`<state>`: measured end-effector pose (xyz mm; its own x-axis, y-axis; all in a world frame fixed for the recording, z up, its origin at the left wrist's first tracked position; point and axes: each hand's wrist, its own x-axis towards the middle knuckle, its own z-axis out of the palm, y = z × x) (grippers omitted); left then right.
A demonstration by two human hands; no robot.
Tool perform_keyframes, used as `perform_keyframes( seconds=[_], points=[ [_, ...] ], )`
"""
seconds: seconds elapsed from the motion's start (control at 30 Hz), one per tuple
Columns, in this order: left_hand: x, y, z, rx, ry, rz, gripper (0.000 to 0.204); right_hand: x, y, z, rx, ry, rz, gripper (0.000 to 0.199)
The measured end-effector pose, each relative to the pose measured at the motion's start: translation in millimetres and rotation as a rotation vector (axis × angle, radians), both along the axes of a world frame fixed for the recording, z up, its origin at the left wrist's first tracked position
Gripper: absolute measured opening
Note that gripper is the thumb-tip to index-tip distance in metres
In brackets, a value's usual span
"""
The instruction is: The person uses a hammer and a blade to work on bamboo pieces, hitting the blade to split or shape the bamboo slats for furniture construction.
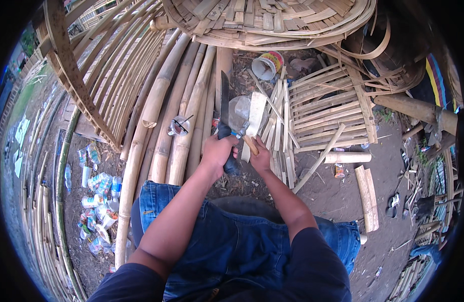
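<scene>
Landmark: slatted bamboo panel (332, 108), lying on the ground.

Left hand (221, 153) closed round the dark wrapped handle of a machete (224, 98), well left of the panel. Right hand (260, 155) clamped on the near, browner end of a split bamboo piece (256, 113), between machete and panel. Hands near each other, apart.

Piece: long axis runs away from the wearer, far end leaning slightly toward the panel side, pale face up. Blade roughly alongside, tip pointing away; no cut visible in progress.

Step, as I judge it: knife work on the piece, perhaps trimming or splitting. Next move would call for a steady right grip, fingers clear of the edge, and the blade laid to the bamboo.

Around: loose bamboo strips (277, 132) against the panel's left side; white bucket (267, 66) beyond its far left corner; bamboo poles (191, 100) well to its left, glass mug (179, 126) on them; curved bamboo offcut (367, 199) nearer the wearer than the panel.
</scene>
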<state>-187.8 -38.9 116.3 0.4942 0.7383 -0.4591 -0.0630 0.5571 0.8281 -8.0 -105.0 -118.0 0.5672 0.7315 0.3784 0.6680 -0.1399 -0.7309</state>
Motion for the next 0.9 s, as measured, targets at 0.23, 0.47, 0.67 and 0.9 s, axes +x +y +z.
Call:
perform_keyframes(
  seconds=[0.23,0.47,0.67,0.9],
  points=[
    [-18,-23,24,0.168,0.061,-0.175,0.01,8,-5,3,0.001,-0.03,-0.003,0.047],
    [-24,-28,34,0.271,0.115,-0.351,0.01,12,-11,9,-0.073,-0.097,0.061,0.048],
    [-26,-28,33,0.31,0.227,-0.415,0.012,6,-18,26,-0.144,-0.086,0.094,0.044],
    [-27,-31,34,0.37,0.213,-0.415,0.009,33,-47,58,-0.138,-0.327,0.248,0.019]
  ],
)
